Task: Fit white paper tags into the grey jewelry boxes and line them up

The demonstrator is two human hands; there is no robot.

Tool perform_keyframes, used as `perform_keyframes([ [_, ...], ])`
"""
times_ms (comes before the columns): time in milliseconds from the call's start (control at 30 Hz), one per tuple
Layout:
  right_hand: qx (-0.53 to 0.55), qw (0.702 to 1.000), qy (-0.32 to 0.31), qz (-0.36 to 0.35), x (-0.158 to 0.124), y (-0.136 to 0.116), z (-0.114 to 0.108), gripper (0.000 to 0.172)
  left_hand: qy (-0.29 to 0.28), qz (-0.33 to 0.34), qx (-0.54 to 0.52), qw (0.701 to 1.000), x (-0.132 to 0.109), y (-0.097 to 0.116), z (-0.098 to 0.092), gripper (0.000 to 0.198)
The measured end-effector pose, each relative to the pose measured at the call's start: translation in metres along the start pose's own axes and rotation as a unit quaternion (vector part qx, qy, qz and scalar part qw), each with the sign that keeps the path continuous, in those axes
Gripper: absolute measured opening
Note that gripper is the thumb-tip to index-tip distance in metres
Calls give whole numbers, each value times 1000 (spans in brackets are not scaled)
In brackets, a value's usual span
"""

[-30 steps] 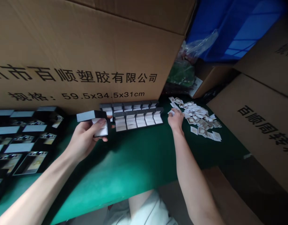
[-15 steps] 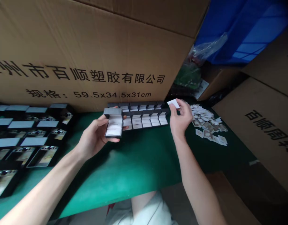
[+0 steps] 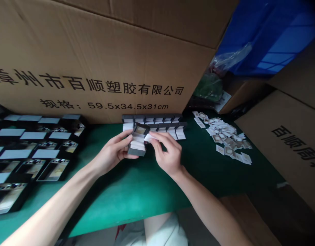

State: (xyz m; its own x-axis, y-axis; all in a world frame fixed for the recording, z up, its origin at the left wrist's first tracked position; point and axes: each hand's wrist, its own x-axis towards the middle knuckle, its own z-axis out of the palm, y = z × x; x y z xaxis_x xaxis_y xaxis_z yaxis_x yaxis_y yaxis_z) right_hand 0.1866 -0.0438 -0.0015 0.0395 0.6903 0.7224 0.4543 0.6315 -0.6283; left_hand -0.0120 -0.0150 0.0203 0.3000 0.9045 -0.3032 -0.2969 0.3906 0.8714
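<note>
My left hand (image 3: 118, 147) is closed around a small black hinged box (image 3: 137, 150), which looks like a ring box. Its lid is raised and a white padded insert shows inside. Pinched between the thumb and fingers of my right hand (image 3: 167, 150) is a small white card (image 3: 148, 137), held at the right side of the box, close to the lid. Behind both hands stand two rows of similar lidded boxes (image 3: 180, 133) with white inserts. To the right lies a loose pile of small white cards (image 3: 224, 129).
Rows of larger black boxes (image 3: 53, 169) with pale tops stand at the left. A large cardboard carton (image 3: 108, 58) rises along the back of the green table (image 3: 116, 201). More cartons (image 3: 283, 136), a blue bin (image 3: 267, 41) and clear plastic bags (image 3: 208, 85) are at the right.
My right hand has brought the white card leftward from near the pile to the box. My left hand has shifted right and tilted the box.
</note>
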Motion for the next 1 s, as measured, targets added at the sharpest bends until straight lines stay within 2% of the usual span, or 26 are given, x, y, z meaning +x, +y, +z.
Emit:
perform_keyframes([
  [167,4,1000,23,8,-1,-2,2,24,-11,0,-2,1000,2,-6,-2,52],
  [400,40,999,15,-5,-2,3,6,30,-30,2,10,999,4,-9,-3,62],
  [567,67,997,35,8,-4,6,8,32,-20,4,6,1000,4,-8,-2,65],
  [700,69,997,26,11,-3,7,6,35,-22,1,16,1000,3,-7,-1,67],
  [867,28,998,47,-5,1,2,3,23,-24,-2,30,999,3,-6,1,62],
  [1000,-15,997,71,-7,4,0,1,15,-1,-4,26,1000,3,-6,2,55],
])
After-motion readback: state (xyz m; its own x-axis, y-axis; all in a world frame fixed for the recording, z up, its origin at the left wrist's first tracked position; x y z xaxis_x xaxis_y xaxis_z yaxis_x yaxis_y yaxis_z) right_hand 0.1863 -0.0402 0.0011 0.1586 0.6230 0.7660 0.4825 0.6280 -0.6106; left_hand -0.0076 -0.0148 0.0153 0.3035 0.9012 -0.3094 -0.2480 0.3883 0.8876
